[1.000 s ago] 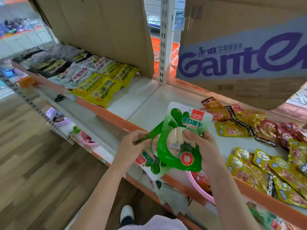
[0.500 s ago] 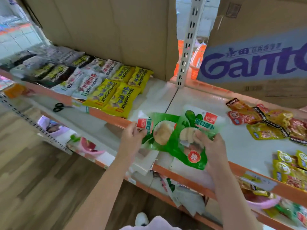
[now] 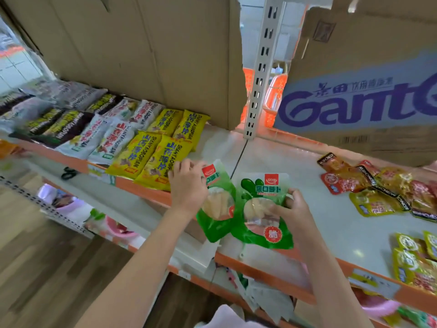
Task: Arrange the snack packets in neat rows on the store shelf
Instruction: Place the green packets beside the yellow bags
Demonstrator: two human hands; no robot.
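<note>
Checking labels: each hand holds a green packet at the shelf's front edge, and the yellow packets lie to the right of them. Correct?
Not quite. The head view shows the yellow packets to the left of the green packets. The left hand and right hand each hold one at the shelf front edge.

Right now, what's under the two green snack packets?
The white shelf lies under them, and their lower ends hang past its orange front edge. The left green packet is partly covered by the left hand; the right green packet overlaps its edge.
</note>
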